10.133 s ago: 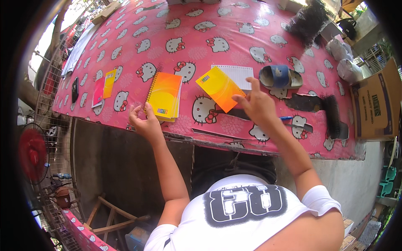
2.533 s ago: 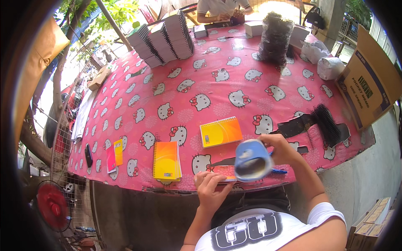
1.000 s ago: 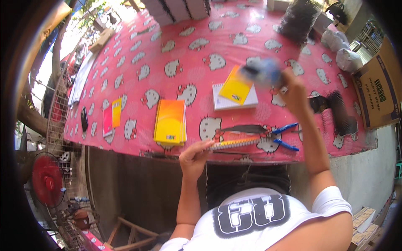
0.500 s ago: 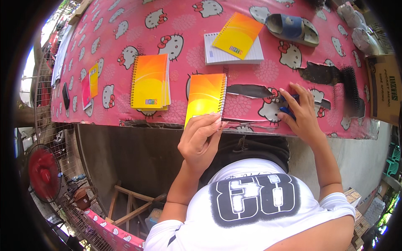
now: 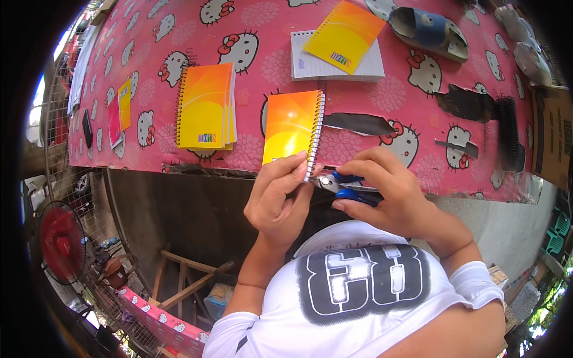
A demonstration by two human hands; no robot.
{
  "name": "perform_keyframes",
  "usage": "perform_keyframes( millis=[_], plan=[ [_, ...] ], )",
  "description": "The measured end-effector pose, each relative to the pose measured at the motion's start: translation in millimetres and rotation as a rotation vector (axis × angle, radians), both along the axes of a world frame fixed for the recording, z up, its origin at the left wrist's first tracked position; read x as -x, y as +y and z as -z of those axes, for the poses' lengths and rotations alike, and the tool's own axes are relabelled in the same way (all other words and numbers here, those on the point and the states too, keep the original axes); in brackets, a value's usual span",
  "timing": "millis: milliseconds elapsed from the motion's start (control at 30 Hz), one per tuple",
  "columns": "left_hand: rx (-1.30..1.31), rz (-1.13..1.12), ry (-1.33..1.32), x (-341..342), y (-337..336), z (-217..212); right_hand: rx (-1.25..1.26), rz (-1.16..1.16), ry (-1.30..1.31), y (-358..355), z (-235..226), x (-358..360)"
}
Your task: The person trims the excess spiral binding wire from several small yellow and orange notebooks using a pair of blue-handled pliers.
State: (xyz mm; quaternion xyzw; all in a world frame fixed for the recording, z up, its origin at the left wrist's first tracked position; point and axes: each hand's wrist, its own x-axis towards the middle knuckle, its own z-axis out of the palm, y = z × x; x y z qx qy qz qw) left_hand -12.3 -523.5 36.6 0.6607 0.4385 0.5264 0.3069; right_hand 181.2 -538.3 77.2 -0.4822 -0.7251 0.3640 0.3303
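My left hand [image 5: 279, 192] grips the lower end of an orange-and-yellow spiral notebook [image 5: 292, 122] near the table's front edge. Its wire binding runs along the right side. In my right hand [image 5: 391, 191] is a pair of wire cutters [image 5: 352, 190] with blue handles. Their metal jaws are at the bottom end of the binding, beside my left fingertips; whether they are closed on the wire I cannot tell. To the left lies a stack of matching notebooks [image 5: 206, 107]. Behind, another orange-and-yellow cover [image 5: 345, 37] rests on a pile of lined paper [image 5: 298, 56].
A blue-strapped slipper [image 5: 428, 33] lies at the back right. Black wire spirals [image 5: 507, 134] are on the right, near a cardboard box [image 5: 550, 134]. Small pink and yellow notebooks [image 5: 119, 113] lie far left. The pink tablecloth [image 5: 352, 143] is torn in places.
My right hand has moved left from the tabletop, bringing the wire cutters to the notebook's binding. The left hand still holds the notebook. The whole view has shifted slightly.
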Motion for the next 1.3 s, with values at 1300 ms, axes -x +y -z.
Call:
perform_keyframes(
  millis=[1300],
  plan=[
    [0.04,-0.626,-0.272,104.7,95.2,46.8,-0.278,0.053,-0.688,262.8,50.2,-86.9]
  ],
)
